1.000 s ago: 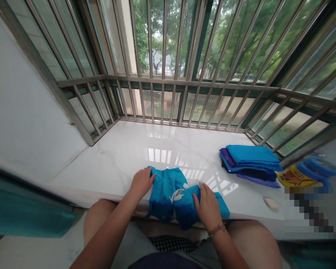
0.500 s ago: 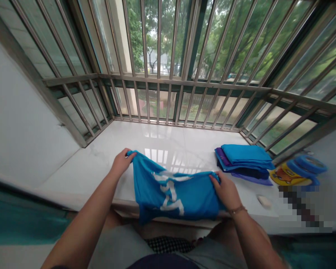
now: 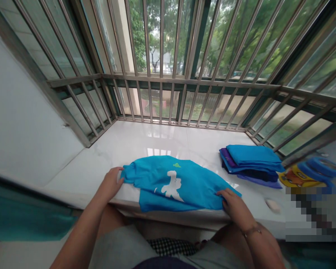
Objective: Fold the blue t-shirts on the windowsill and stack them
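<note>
A bright blue T-shirt (image 3: 154,175) with a white print and a small yellow-green mark lies spread and wrinkled across the white sill. Its lower edge reaches the sill's front. At its left end, my left hand (image 3: 112,183) pinches the sleeve. My right hand (image 3: 233,205) grips the cloth near the lower right, thumb and fingers closed together; part of the fabric there is hidden behind the fingers. To the right lies a stack of folded blue and purple clothes (image 3: 250,158), apart from both hands.
The white windowsill (image 3: 106,149) is bounded at the back by metal window bars (image 3: 182,80). A yellow and blue jar (image 3: 305,173) stands at the right, with a small pale object (image 3: 273,204) in front. Teal curtain cloth (image 3: 25,216) hangs at the left.
The T-shirt went from hanging bunched between my raised hands to lying spread on the sill. Both hands came down and moved farther apart, and its print and yellow-green mark now show more fully.
</note>
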Tool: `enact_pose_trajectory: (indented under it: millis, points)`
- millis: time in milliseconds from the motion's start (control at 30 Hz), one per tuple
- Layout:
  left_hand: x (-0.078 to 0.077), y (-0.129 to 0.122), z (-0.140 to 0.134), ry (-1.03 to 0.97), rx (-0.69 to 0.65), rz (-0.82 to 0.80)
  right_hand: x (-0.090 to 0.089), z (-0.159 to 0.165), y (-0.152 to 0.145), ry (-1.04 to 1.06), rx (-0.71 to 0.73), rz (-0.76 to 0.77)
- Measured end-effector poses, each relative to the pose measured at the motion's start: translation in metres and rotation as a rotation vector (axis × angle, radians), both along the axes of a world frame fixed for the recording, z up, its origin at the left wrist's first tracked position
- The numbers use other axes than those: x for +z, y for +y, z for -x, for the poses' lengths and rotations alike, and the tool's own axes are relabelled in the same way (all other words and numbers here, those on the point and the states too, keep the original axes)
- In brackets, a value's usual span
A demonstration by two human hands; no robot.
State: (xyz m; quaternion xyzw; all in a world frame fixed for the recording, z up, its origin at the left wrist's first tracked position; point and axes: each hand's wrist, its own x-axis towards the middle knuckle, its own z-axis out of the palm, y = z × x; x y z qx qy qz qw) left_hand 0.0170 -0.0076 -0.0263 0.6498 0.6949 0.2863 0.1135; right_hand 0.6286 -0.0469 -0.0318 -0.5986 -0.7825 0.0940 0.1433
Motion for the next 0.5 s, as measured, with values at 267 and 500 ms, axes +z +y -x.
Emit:
enact_pose_trajectory:
  millis: [267, 500]
  points:
    - [-0.003, -0.015, -0.096, -0.109, -0.305, 0.017, -0.012, 0.009, -0.03, 0.05, -0.039, 0.017]
    - [-0.002, -0.023, -0.177, -0.167, -0.523, 0.053, -0.008, 0.03, -0.01, 0.012, -0.138, -0.116]
